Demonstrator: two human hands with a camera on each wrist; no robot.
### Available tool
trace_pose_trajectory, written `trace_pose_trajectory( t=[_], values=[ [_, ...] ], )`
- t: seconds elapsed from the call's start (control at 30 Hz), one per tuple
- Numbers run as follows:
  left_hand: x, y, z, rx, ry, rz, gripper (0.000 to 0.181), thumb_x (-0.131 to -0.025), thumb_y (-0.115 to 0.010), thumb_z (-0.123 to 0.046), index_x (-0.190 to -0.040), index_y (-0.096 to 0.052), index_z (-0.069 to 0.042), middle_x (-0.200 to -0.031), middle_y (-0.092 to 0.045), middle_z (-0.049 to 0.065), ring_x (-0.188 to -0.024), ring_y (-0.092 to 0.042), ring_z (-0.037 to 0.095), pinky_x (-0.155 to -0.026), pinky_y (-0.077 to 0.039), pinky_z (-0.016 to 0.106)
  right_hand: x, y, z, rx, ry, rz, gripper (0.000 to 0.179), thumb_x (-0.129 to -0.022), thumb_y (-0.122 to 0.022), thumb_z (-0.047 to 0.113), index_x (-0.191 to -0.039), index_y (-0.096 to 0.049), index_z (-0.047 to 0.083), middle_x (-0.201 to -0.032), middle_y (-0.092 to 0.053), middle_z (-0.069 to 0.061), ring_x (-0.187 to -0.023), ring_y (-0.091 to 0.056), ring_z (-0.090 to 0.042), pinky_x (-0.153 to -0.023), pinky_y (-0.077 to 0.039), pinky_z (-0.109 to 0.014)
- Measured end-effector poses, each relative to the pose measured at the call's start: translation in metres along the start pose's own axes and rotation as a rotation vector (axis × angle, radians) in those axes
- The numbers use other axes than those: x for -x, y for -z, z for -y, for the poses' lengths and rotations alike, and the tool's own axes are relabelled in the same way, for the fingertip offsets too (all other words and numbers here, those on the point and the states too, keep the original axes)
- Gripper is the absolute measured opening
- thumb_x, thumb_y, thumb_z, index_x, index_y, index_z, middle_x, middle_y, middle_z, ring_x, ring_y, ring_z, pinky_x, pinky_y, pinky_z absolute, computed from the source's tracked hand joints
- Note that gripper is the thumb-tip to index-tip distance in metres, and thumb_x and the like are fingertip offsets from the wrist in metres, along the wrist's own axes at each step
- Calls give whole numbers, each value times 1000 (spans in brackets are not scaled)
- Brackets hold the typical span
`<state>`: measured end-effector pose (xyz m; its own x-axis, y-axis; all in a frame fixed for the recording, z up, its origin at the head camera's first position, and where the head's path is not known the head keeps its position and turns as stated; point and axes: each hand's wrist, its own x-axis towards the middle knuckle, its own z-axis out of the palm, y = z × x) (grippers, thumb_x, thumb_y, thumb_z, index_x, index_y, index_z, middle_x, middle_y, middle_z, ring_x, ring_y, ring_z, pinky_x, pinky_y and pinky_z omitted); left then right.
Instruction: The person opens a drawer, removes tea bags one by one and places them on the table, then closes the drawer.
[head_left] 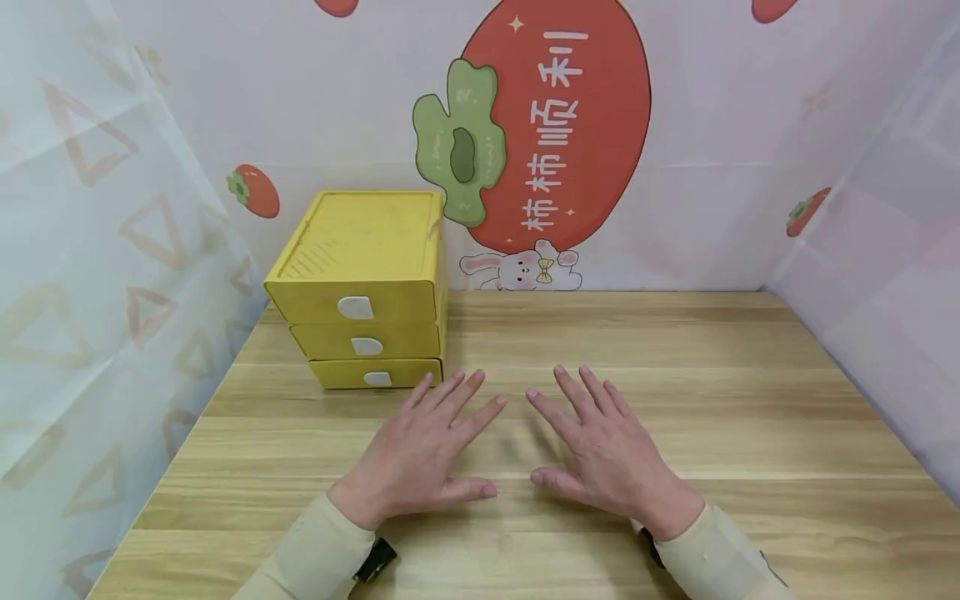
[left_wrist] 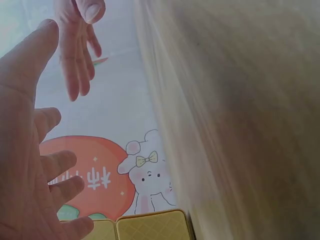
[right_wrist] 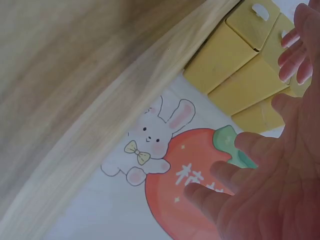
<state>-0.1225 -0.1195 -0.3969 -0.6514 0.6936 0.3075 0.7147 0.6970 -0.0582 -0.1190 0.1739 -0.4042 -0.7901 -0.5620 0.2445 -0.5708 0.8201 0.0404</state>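
Observation:
My left hand is held palm down over the wooden table, its fingers spread and straight. Opposite it, my right hand has the same spread pose, a short gap between the two thumbs. Neither hand holds anything. A yellow three-drawer box stands just beyond the left hand, its three drawers closed, each with a white tab. In the left wrist view the palm side of the left hand shows; the right wrist view has the right palm and the box's side.
Behind the table hangs a pale printed backdrop with a large red persimmon and a rabbit. Similar printed sheets enclose the left side and right side. A black strap piece sits at the left cuff.

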Motion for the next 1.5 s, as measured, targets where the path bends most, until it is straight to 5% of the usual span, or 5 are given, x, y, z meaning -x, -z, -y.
trace_pose_trajectory(
  t=[0.57,0.77,1.03,1.5],
  values=[
    [0,13,12,28,-37,-112,92,-90,-61,-76,-161,-43,-19,-164,-42,15,-151,-41,33,-124,-30,56,-4,-1,-7,-42,-12,-21,91,-89,-62,77,-163,-39,29,-169,-29,-18,-153,-29,-49,-115,-35,-69],
    [2,17,15,61,-42,-218,85,-92,-62,-71,-157,-49,-18,-154,-54,14,-141,-54,31,-116,-42,54,-10,3,-9,-50,-2,-38,94,-87,-65,76,-163,-38,26,-168,-32,-19,-151,-32,-50,-115,-37,-67],
    [2,24,20,76,-42,-369,72,-104,-41,-69,-150,-58,-17,-143,-64,11,-125,-65,30,-104,-51,50,-25,12,-10,-77,0,-73,92,-89,-62,75,-163,-39,25,-166,-35,-21,-149,-36,-49,-115,-39,-65],
    [2,39,27,53,-53,-547,65,-106,-45,-62,-138,-69,-11,-128,-72,9,-111,-69,28,-92,-54,49,-60,34,2,-137,12,-126,90,-94,-63,68,-165,-35,20,-165,-36,-23,-147,-42,-44,-117,-40,-59]
  ],
)
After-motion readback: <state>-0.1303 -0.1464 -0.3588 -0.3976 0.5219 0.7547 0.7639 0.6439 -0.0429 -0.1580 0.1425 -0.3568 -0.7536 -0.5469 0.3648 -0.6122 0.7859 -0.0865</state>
